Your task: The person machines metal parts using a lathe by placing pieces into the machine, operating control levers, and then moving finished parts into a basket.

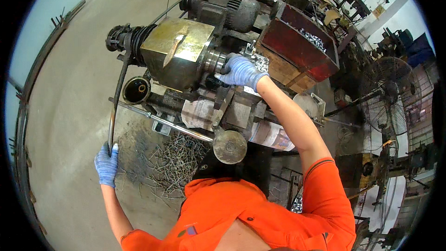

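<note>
My left hand [107,165], in a blue knit glove, is closed round the lower end of a long dark metal lever [121,79]. The lever runs up to the left end of a lathe-like machine's headstock [162,72]. My right hand [242,70], gloved alike, is at the shiny steel spindle nose [213,60] on the headstock's right side. Its thumb and fingers are curled in; whatever lies between them is hidden. A wooden-handled brush [173,50] rests on the headstock's yellowish top plate [197,37].
Behind the headstock sits a dark motor [225,9]. A red metal bin [292,42] at the right holds small shiny parts. A round handwheel [230,147] and a steel bar [172,125] are near my body. Metal scrap [179,162] litters the floor; a fan [390,95] stands far right.
</note>
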Demonstrator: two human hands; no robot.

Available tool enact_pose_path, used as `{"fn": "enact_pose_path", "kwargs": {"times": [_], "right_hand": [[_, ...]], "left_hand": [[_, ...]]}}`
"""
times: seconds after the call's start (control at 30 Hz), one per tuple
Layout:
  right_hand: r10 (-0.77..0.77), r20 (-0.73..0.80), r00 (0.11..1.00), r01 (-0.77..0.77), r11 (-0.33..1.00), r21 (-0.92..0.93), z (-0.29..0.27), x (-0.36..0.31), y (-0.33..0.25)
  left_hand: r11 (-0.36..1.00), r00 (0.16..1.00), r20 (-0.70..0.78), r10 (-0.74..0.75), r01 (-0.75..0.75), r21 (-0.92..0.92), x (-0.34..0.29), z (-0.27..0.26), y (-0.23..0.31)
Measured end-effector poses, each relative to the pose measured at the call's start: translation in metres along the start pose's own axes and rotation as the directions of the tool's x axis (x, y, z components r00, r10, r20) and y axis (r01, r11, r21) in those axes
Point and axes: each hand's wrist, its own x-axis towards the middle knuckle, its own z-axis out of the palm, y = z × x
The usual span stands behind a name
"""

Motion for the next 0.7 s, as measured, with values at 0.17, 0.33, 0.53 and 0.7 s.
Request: {"fn": "enact_pose_path", "kwargs": {"times": [0.17, 0.33, 0.53, 0.7], "right_hand": [[-0.007, -0.062, 0.998, 0.016, 0.989, 0.149, 0.001, -0.001, -0.001], [0.168, 0.03, 0.985, -0.17, 0.954, 0.248, -0.003, 0.014, 0.007], [0.193, 0.063, 0.979, -0.198, 0.84, 0.505, -0.019, 0.024, 0.002], [0.203, 0.074, 0.976, -0.208, 0.788, 0.579, -0.004, 0.038, 0.013]], "left_hand": [[0.999, 0.998, 0.054, -0.04, 0.042, -0.031, -0.001, -0.007, 0.006], [0.995, 0.998, 0.023, -0.052, 0.05, 0.085, -0.001, 0.001, 0.002], [0.992, 0.994, 0.064, -0.088, 0.082, 0.094, -0.004, -0.008, -0.004], [0.984, 0.995, 0.043, -0.09, 0.082, 0.159, -0.029, -0.02, -0.004]]}}
